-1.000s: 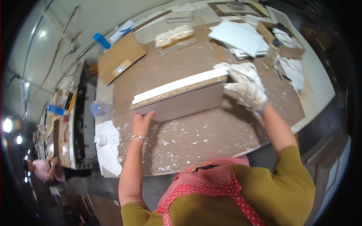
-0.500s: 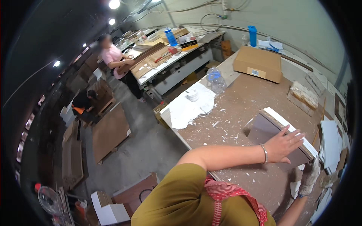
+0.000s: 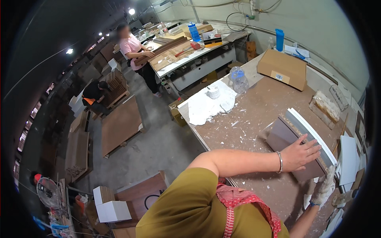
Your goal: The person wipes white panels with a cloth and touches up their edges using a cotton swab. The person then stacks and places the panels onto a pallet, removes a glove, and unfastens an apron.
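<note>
A brown chipboard panel [image 3: 285, 141] stands on its long edge on the bench. A white strip [image 3: 311, 129] runs along its far side, beside the rough edge. My left hand [image 3: 303, 154], bare and with a bracelet at the wrist, lies across the panel's upper edge with fingers stretched out toward the strip. At the panel's near end is my right hand [image 3: 323, 192] in a whitish glove. Its fingers are closed and partly hidden, with a fingertip up against the end of the panel and strip; what they hold I cannot make out.
White scraps litter the brown bench top [image 3: 254, 107]. On it are a cardboard box [image 3: 283, 69], a plastic jug [image 3: 240, 83], a white sheet [image 3: 202, 109] and a stained block [image 3: 324, 109]. White panels [image 3: 348, 158] lie at right. Two people work further back; a fan [image 3: 48, 192] stands at lower left.
The panel has tipped more upright, and a gap shows between its edge and the white strip. My left hand stays on the edge; the right glove has shifted slightly down. The whole view has turned a little.
</note>
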The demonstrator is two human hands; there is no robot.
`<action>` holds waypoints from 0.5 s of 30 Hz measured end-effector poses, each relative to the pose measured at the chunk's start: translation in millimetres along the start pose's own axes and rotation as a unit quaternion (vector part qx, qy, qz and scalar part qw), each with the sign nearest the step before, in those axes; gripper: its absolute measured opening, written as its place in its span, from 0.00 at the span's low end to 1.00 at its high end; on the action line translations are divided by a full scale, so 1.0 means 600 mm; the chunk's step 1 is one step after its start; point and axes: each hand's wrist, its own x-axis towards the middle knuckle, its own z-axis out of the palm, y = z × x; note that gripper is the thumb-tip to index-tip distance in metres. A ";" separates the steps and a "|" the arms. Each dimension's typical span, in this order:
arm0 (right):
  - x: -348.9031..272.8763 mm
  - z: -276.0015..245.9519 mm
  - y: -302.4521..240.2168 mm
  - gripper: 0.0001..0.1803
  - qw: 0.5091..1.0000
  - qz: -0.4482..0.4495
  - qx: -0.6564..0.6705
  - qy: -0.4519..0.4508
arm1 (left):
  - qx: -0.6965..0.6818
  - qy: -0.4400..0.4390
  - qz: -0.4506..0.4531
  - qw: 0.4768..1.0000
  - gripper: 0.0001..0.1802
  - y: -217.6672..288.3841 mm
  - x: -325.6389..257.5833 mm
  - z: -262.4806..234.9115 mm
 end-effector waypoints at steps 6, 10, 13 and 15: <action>0.026 -0.017 0.072 0.29 0.989 -0.135 0.024 -0.055 | -0.085 -0.019 0.000 0.996 0.22 0.021 0.014 -0.012; -0.002 -0.029 0.017 0.31 0.960 -0.067 -0.272 -0.002 | -0.077 0.004 0.033 0.996 0.08 0.037 0.028 -0.010; -0.028 0.019 -0.135 0.30 0.958 0.137 -0.251 -0.006 | -0.114 0.003 0.007 0.993 0.03 0.017 0.033 -0.032; -0.002 0.085 -0.254 0.28 0.910 0.166 -0.376 -0.051 | -0.154 0.009 -0.043 0.987 0.04 -0.044 0.017 -0.065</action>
